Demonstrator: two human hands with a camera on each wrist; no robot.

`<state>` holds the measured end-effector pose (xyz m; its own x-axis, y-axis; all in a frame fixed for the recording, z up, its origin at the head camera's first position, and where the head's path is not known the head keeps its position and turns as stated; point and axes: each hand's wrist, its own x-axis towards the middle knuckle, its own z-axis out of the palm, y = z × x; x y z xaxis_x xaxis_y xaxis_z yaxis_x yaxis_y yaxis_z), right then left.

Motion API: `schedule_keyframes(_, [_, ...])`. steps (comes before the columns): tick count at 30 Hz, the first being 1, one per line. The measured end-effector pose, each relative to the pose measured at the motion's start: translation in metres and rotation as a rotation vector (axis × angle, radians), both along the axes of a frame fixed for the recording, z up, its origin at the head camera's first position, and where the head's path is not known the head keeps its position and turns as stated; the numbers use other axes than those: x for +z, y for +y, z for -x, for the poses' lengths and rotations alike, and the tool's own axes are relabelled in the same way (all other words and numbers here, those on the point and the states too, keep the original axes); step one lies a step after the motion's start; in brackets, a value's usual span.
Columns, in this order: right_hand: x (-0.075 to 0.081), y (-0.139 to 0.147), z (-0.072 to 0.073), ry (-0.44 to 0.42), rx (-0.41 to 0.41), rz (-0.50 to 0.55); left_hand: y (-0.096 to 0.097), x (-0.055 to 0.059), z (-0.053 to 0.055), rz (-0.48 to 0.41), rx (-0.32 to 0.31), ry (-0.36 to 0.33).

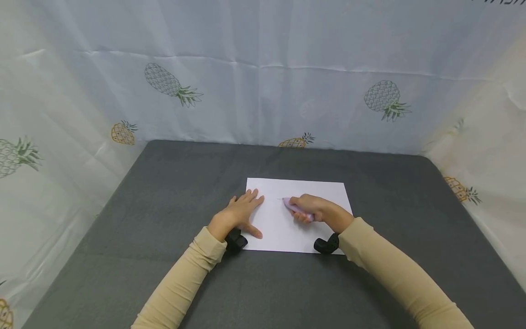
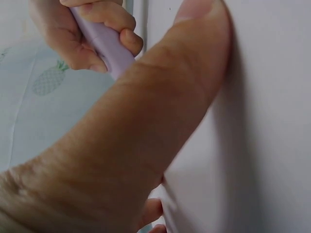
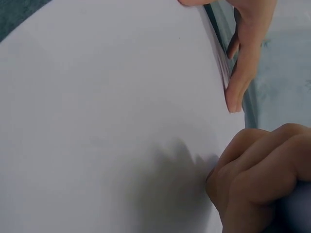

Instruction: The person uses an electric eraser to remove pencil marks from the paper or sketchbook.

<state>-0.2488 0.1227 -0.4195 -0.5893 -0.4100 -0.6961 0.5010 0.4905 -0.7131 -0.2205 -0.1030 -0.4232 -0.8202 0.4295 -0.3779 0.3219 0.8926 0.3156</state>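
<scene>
A white sheet of paper lies on the dark grey table. My left hand rests on the sheet's left part with fingers spread and thumb out; its thumb fills much of the left wrist view. My right hand grips a thick lavender pen-shaped tool, whose pointed end faces left over the paper. A faint short line shows at that tip. In the left wrist view, curled fingers wrap the lavender barrel. The right wrist view hides most of the tool behind the knuckles.
The dark grey table extends around the sheet on all sides. A pale curtain with pineapple prints hangs behind and beside it. Black wrist devices sit under the left wrist and the right wrist, overlapping the sheet's near edge.
</scene>
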Motion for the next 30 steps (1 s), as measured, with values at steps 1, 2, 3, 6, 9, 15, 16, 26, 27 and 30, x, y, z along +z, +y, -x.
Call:
schedule_keyframes(1, [0.000,0.000,0.000,-0.003,0.004,-0.001,0.000,0.000,0.000,0.001,-0.001,0.001])
schedule_keyframes(2, [0.000,0.000,0.000,-0.002,0.012,-0.002,0.000,0.000,0.000,0.001,0.000,0.002])
schedule_keyframes(3, [0.000,0.000,0.000,-0.004,0.009,-0.002,0.000,0.000,0.000,0.001,0.000,0.003])
schedule_keyframes(6, [-0.001,0.000,0.000,0.004,0.005,0.005,0.001,0.000,0.001,0.002,-0.002,0.002])
schedule_keyframes(9, [0.000,0.001,0.000,0.001,-0.007,0.003,0.001,0.000,0.001,0.005,-0.003,-0.002])
schedule_keyframes(15, [0.001,0.006,-0.002,-0.008,-0.016,0.026,0.002,-0.001,0.001,0.006,-0.003,-0.001])
schedule_keyframes(16, [0.002,0.007,-0.001,-0.011,-0.028,0.034,0.002,-0.001,0.002,0.009,-0.005,0.000])
schedule_keyframes(26, [0.001,0.014,-0.001,-0.041,-0.015,0.095,0.001,-0.001,0.002,0.002,-0.003,-0.004])
schedule_keyframes(27, [0.001,0.013,-0.001,-0.045,-0.014,0.096,0.001,-0.001,0.002,0.001,-0.001,-0.006])
schedule_keyframes(30, [0.003,0.009,-0.001,-0.047,-0.004,0.097,0.001,-0.001,0.001,0.000,0.003,-0.004])
